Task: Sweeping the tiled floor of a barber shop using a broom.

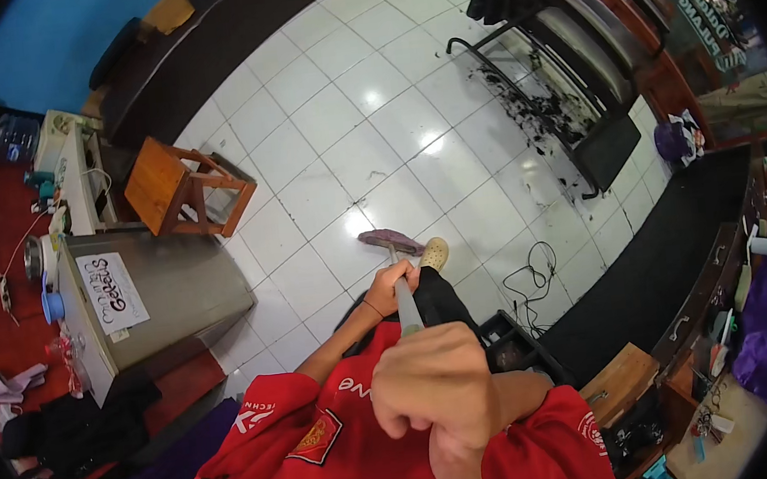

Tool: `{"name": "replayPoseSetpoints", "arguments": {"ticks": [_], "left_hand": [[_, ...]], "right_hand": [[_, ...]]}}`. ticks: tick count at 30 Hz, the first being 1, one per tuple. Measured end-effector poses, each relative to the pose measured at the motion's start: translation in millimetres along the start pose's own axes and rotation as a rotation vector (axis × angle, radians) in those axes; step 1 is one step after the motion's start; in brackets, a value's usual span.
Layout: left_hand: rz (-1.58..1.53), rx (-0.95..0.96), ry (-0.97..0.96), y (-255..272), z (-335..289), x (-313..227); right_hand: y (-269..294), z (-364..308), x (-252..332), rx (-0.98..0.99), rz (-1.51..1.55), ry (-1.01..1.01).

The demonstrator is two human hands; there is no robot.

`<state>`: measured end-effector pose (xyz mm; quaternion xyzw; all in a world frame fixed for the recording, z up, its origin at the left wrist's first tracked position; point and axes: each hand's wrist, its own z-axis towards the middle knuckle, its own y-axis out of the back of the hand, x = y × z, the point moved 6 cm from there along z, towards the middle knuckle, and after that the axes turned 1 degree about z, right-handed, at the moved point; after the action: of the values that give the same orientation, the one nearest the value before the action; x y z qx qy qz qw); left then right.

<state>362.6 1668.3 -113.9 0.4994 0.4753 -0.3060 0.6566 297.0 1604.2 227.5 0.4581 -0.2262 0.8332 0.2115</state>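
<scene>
Right hand (pixel 439 386) sits big at lower centre of the frame, fingers curled tight round the top of the broom handle (pixel 406 307). Left hand (pixel 391 287) is just above it in the frame, further down the grey stick, fingers wrapped closed around it too. The handle runs up toward mid-frame to the purple broom head (pixel 388 239), which rests on the white tiled floor (pixel 343 105), just beside a pale shoe (pixel 435 253). Dark hair clippings (pixel 533 114) lie scattered at upper right, well apart from the broom head, around the black footrest of a barber chair (pixel 569 55). A black cable (pixel 535 276) loops on the tiles to the right of the shoe. At left, a wooden stool (pixel 180 185) and a grey cabinet (pixel 167 293) with a paper sign stand near the sweeping lane. A black mat (pixel 663 268) runs along the right-hand counter.
</scene>
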Motion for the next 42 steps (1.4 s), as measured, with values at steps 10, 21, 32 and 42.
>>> {"name": "replayPoseSetpoints", "arguments": {"ticks": [10, 21, 32, 42], "left_hand": [[-0.014, -0.287, 0.086, 19.6, -63.6, 0.3], [-0.08, -0.424, 0.01, 17.1, -43.7, -47.1], [0.237, -0.686, 0.486, 24.4, 14.3, 51.4], [0.135, -0.626, 0.057, -61.3, 253.8, 58.2]], "right_hand": [[-73.3, -35.3, 12.5, 0.473, 0.046, 0.081], [-48.0, -19.3, 22.6, 0.444, 0.171, 0.063], [70.5, 53.5, -123.4, 0.139, 0.566, -0.314], [202.3, 158.6, -111.3, 0.164, 0.223, -0.077]]}}
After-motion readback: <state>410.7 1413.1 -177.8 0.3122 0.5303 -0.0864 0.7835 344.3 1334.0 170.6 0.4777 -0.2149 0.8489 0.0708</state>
